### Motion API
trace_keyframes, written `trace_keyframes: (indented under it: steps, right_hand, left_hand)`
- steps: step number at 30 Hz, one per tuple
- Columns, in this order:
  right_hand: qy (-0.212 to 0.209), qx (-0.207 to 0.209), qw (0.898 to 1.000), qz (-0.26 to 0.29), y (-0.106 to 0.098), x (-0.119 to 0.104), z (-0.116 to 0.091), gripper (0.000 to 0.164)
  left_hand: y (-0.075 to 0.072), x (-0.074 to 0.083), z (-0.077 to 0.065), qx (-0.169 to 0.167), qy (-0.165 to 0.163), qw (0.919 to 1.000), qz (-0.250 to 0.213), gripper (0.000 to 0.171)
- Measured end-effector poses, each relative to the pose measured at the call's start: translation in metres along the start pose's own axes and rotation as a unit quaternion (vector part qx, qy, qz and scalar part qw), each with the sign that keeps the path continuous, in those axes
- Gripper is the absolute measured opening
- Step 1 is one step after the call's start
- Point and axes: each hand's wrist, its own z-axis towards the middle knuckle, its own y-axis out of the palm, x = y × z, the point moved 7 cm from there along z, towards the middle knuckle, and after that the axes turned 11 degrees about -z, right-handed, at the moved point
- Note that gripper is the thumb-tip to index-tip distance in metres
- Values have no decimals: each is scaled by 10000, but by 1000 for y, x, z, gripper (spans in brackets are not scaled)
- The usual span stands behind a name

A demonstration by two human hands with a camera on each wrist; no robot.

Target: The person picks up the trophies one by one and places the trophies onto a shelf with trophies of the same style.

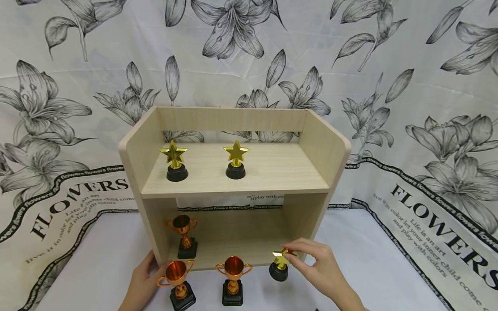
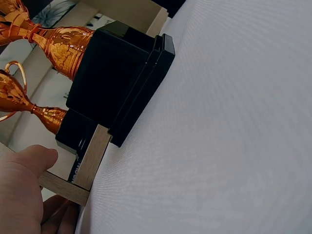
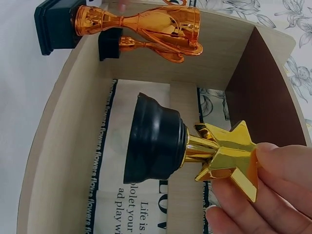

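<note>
My right hand (image 1: 320,268) pinches a gold star trophy (image 3: 229,153) by its star, with the round black base hanging free in front of the lower shelf. At the lower left, my left hand (image 1: 144,280) grips the front edge of the wooden shelf's side panel (image 2: 66,187), thumb on one face and fingers on the other. Near it an orange cup trophy (image 1: 177,276) stands on the table. A second cup trophy (image 1: 233,270) stands to its right. Inside the lower compartment, at the left, is another cup trophy (image 1: 184,235).
Two star trophies, one at the left (image 1: 174,162) and one near the middle (image 1: 235,160), stand on the upper board (image 1: 280,172) of the shelf. A white cloth (image 1: 365,259) covers the table. Behind hangs a flower-printed curtain (image 1: 249,82).
</note>
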Motion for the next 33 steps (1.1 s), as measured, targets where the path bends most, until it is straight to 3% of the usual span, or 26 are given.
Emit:
trace_keyframes:
  steps: [9,18,28,33]
  right_hand:
    - [104,126,9999,-53,-3,1,-1,36]
    - [13,304,9995,-53,-5,1,0,40]
    - [8,407,9991,-80,-19,-26,17,41]
    - [-70,470,9989,-64,-22,-29,19,42]
  left_hand:
    - [0,-1,0,-61,-104,9999,-50,66]
    - [0,0,0,-32,18,10000,4,65]
    - [0,1,-1,-49,-60,10000,-6,65]
    - [1,0,0,-64,-98,9999,3,66]
